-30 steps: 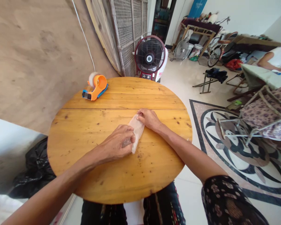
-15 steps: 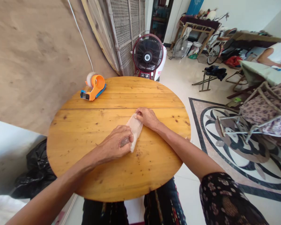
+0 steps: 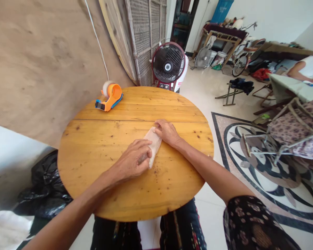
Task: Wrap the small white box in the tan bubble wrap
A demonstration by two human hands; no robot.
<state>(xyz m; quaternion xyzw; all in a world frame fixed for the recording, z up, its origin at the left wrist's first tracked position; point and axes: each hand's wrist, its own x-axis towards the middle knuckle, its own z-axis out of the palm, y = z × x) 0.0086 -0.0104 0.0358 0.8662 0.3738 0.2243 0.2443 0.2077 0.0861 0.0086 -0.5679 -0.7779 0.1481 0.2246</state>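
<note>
A round wooden table (image 3: 99, 142) offers the work a broad, smooth-looking top, and there lies the likeliest trouble: a light thing pressed unevenly on bare wood could skid or turn if one hand pushed harder than the other. At the table's far left edge, beside the upright board (image 3: 49, 55), stands an orange tape dispenser (image 3: 110, 103), well apart from both hands; a long sideways reach for it could loosen a grip or drag a wrist across the work. Near the middle of the tabletop, aslant between the two hands, lies a pale, flat packet (image 3: 154, 144), its far end under the right hand and its near side beside the left. It looks thin and soft enough to crease, or to spread at its edges, should the fingers lift too soon or pull against each other. The right hand (image 3: 168, 132) is drawn in, thumb and bent fingers closed on the packet's far end. The left hand (image 3: 137, 154) curves along the near side, fingers curled and thumb below them, a small gap showing between; its fingertips meet the packet's edge, but whether they pinch it or merely rest there cannot be told, nor can what fills the shadowed gap.
</note>
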